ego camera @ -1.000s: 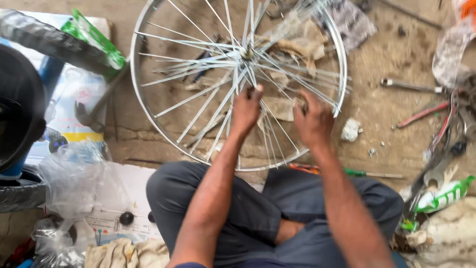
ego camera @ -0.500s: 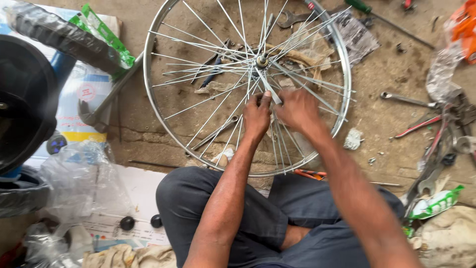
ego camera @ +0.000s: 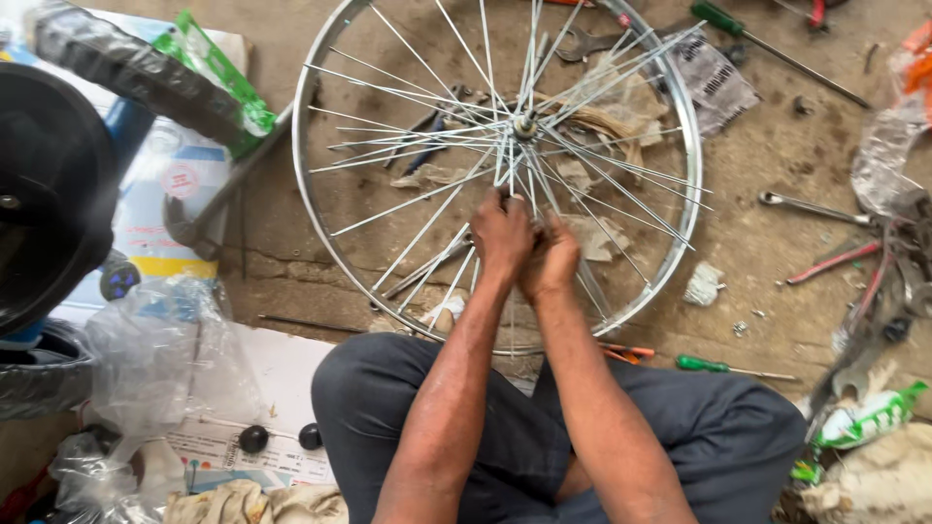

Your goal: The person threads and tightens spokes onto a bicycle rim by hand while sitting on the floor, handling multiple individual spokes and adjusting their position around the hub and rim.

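Both the left hand (ego camera: 502, 236) and right hand (ego camera: 550, 260) are closed around spokes (ego camera: 427, 209) just below the hub (ego camera: 525, 126) of a bicycle wheel (ego camera: 309, 209). A clear plastic bag (ego camera: 146, 359) lies beside the person's knee; its contents cannot be told.

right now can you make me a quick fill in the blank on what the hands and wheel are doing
1. Both hands, left hand and right hand, grip the thin metal ____ of the bicycle wheel.
2. The hands sit just below the wheel's central ____.
3. The screwdriver lying right of the person's knee has a ____ handle.

Missing words: spokes; hub; green
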